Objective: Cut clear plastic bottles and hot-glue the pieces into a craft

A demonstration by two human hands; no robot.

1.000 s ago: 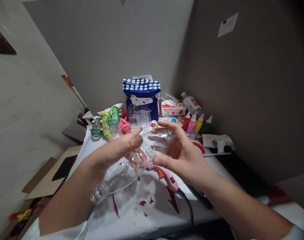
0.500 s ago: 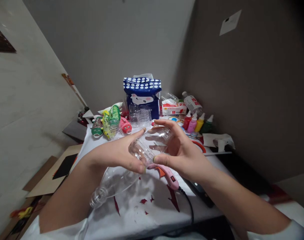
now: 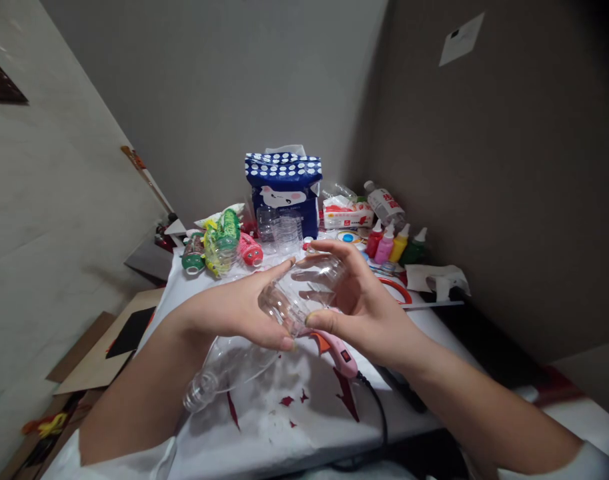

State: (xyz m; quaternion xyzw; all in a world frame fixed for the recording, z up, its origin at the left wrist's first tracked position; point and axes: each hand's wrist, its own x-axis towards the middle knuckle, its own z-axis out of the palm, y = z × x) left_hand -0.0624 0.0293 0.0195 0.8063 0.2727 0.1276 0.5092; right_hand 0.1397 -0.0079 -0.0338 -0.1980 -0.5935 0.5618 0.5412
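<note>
From my end I see both bare hands raised over the white-covered bench [image 3: 254, 443], with a clear plastic piece [image 3: 304, 290] between them; it is tilted, held above the bench near its middle; the left hand [image 3: 234, 310] has its grip curved about the piece's left end, thumb on the near side; the right hand [image 3: 371, 310] has its grip wrapped round the other end, thumb low and fingers arched over, some of them seen through the plastic.

Below, a pink glue gun [image 3: 345, 358] with an orange trigger lies partly hidden by my right hand, its black cord [image 3: 383, 413] running off toward the near edge; a clear bottle part [image 3: 234, 367] lies under my left wrist, neck pointing to the lower left; dark red scraps [image 3: 287, 401] are scattered in front.

At the back stands a blue bag [image 3: 284, 193], clear cut cups [image 3: 288, 233] before it; decorated bottles [image 3: 229, 230] sit to the left, small paint bottles [image 3: 398, 248] to the right, beside a tissue pack [image 3: 348, 217].
</note>
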